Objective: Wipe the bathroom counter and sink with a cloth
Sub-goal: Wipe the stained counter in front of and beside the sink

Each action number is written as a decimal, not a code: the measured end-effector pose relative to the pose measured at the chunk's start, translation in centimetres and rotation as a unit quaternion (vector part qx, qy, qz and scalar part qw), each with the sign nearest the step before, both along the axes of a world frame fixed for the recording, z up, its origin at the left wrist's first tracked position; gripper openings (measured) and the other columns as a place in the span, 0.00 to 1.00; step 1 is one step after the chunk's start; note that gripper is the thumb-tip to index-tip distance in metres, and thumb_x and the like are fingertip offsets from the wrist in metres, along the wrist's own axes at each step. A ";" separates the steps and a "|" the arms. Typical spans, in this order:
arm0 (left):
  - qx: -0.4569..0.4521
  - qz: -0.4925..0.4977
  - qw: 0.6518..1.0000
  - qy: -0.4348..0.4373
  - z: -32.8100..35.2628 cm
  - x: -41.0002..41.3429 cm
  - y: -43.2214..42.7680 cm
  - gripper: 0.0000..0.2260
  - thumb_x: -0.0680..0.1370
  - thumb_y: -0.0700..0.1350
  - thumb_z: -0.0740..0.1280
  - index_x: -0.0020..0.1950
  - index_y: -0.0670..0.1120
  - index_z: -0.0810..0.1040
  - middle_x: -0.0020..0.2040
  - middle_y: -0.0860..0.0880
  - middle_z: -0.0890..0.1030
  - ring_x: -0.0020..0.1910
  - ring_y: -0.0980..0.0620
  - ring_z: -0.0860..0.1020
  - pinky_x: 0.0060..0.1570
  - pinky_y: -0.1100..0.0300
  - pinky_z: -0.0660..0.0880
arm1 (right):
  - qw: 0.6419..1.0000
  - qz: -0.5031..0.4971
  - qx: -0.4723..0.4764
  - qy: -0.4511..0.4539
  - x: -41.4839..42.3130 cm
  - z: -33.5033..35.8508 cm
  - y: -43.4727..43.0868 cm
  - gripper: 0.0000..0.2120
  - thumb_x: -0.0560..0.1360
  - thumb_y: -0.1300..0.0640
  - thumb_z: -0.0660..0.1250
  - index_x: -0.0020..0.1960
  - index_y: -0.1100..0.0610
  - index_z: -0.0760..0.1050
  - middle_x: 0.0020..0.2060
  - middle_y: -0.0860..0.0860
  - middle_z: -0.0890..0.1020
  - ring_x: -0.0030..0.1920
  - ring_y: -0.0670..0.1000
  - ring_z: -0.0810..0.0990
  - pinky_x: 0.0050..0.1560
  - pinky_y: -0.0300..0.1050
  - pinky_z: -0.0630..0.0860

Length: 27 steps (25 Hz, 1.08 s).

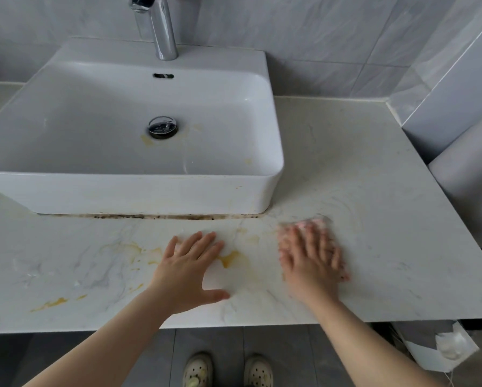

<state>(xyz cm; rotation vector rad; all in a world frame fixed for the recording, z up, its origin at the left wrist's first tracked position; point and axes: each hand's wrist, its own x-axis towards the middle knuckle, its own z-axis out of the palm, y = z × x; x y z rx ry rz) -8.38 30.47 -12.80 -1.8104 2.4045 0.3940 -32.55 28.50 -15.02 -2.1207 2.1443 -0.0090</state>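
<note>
My right hand, fingers straight, presses the pink cloth near the counter front edge; my left hand lies spread flat, holding nothing.

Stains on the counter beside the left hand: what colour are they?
The stains are yellow-orange; the head view shows them best.

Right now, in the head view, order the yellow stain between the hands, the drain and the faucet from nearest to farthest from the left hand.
From the left hand, flat on the counter:
1. Yellow stain: on the counter, just right of the fingers.
2. Drain: in the sink bottom, behind the hand.
3. Faucet: at the sink's back edge.
</note>
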 end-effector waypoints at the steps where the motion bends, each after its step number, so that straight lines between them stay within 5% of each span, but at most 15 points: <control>1: 0.006 0.003 1.000 -0.003 -0.1 0.0 0.1 0.53 0.53 0.81 0.35 0.75 0.58 0.40 0.74 0.57 0.36 0.72 0.53 0.34 0.68 0.52 0.32 | 0.998 0.064 0.007 -0.012 1.6 -0.2 1.2 0.28 0.78 0.40 0.41 0.75 0.49 0.57 0.75 0.51 0.60 0.74 0.57 0.53 0.71 0.59 0.49; 4: 0.017 0.032 0.999 0.018 -0.3 0.1 0.0 0.56 0.50 0.82 0.33 0.75 0.57 0.40 0.72 0.55 0.34 0.69 0.51 0.29 0.67 0.54 0.32 | 0.976 0.214 0.028 0.006 1.6 -0.5 4.1 0.25 0.81 0.42 0.40 0.74 0.50 0.57 0.72 0.51 0.64 0.72 0.56 0.61 0.68 0.57 0.54; 6: 0.025 0.039 0.999 0.016 -0.1 0.4 -0.1 0.59 0.50 0.83 0.39 0.76 0.55 0.40 0.73 0.54 0.34 0.70 0.52 0.31 0.67 0.56 0.33 | 0.986 0.164 0.013 0.017 0.3 0.0 2.4 0.28 0.80 0.41 0.35 0.75 0.51 0.53 0.73 0.51 0.60 0.73 0.56 0.62 0.70 0.54 0.51; 9: 0.020 0.034 0.999 -0.005 0.2 0.7 0.0 0.55 0.54 0.81 0.46 0.76 0.55 0.39 0.71 0.58 0.33 0.74 0.52 0.35 0.68 0.58 0.35 | 0.996 0.082 0.024 -0.013 2.0 0.1 -1.4 0.39 0.68 0.35 0.22 0.76 0.47 0.38 0.77 0.48 0.42 0.76 0.55 0.41 0.72 0.55 0.35; 12: 0.011 0.040 0.999 0.005 0.1 1.0 0.2 0.54 0.54 0.80 0.46 0.76 0.56 0.41 0.74 0.57 0.36 0.74 0.52 0.36 0.69 0.57 0.36 | 0.984 0.161 0.053 -0.053 5.5 0.5 -1.1 0.39 0.69 0.35 0.25 0.77 0.46 0.40 0.75 0.45 0.37 0.75 0.53 0.35 0.70 0.54 0.30; 14: 0.013 0.041 0.999 0.017 0.0 1.4 0.3 0.54 0.54 0.78 0.46 0.76 0.56 0.42 0.75 0.56 0.36 0.74 0.53 0.35 0.68 0.57 0.35 | 0.970 0.225 0.050 -0.074 5.0 0.5 -0.1 0.37 0.71 0.38 0.29 0.77 0.47 0.44 0.74 0.43 0.39 0.76 0.52 0.38 0.70 0.49 0.30; 17: 0.014 0.038 0.999 0.021 0.1 1.8 0.4 0.54 0.54 0.79 0.46 0.75 0.56 0.40 0.72 0.57 0.33 0.73 0.54 0.34 0.68 0.58 0.34 | 0.982 0.155 0.033 -0.103 3.9 0.3 -1.2 0.38 0.69 0.40 0.29 0.77 0.49 0.49 0.76 0.43 0.46 0.77 0.51 0.43 0.71 0.45 0.33; 19: 0.016 0.038 0.999 0.027 0.0 1.6 0.3 0.55 0.53 0.78 0.47 0.76 0.56 0.41 0.73 0.57 0.34 0.74 0.53 0.35 0.68 0.58 0.33 | 0.992 0.080 0.018 -0.098 5.5 0.3 -2.3 0.40 0.68 0.40 0.27 0.77 0.49 0.49 0.77 0.46 0.49 0.77 0.53 0.43 0.72 0.50 0.35; 22: 0.019 0.044 0.998 0.043 0.0 1.5 0.3 0.55 0.53 0.78 0.48 0.76 0.54 0.44 0.76 0.53 0.40 0.74 0.53 0.36 0.68 0.58 0.33 | 0.987 0.132 -0.007 -0.091 8.6 0.3 -0.9 0.36 0.74 0.39 0.32 0.76 0.51 0.57 0.76 0.49 0.57 0.76 0.58 0.51 0.72 0.59 0.42; 27: 0.021 0.032 0.999 0.037 0.1 1.8 0.3 0.56 0.53 0.77 0.48 0.76 0.53 0.42 0.75 0.55 0.37 0.71 0.56 0.33 0.68 0.58 0.33 | 0.979 0.189 0.007 -0.080 6.6 0.2 -1.7 0.33 0.72 0.42 0.32 0.76 0.43 0.53 0.77 0.44 0.51 0.77 0.52 0.47 0.73 0.50 0.40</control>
